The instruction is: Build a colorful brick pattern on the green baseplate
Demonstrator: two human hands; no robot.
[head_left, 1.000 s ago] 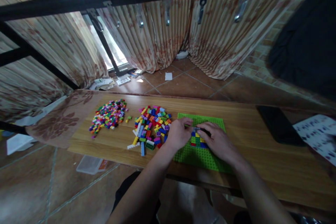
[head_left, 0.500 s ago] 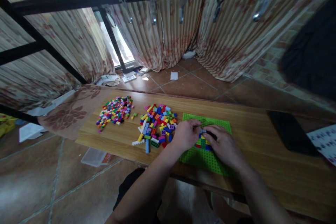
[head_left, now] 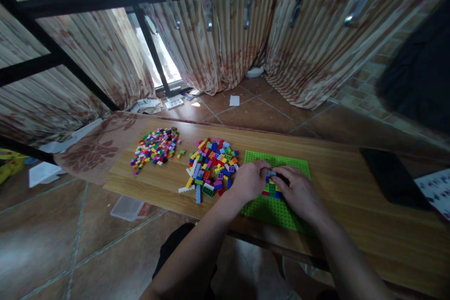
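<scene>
On the green studded baseplate (head_left: 270, 215) stands a small cluster of toy building bricks (head_left: 272, 190) in red, green, yellow and blue. A grey-blue toy brick (head_left: 272, 174) shows at the far side of the cluster, between my hands. My left hand (head_left: 251, 179) closes on its left side, thumb and fingers pinched together. From the right, my right hand (head_left: 297, 190) has its thumb and bent fingers on the same brick. The fingers partly cover the brick and the far part of the cluster. A dark piece shows under my right fingers, too small to name.
Left of the baseplate lies a pile of larger bricks (head_left: 211, 164). Farther left is a heap of small bricks (head_left: 156, 147). A black flat object (head_left: 392, 178) and a printed sheet (head_left: 436, 192) are on the right of the wooden table (head_left: 341, 173). A clear plastic container (head_left: 125, 208) lies on the floor.
The view has shifted slightly. Both hands stay at the same spot over the bricks, with only small finger movement.
</scene>
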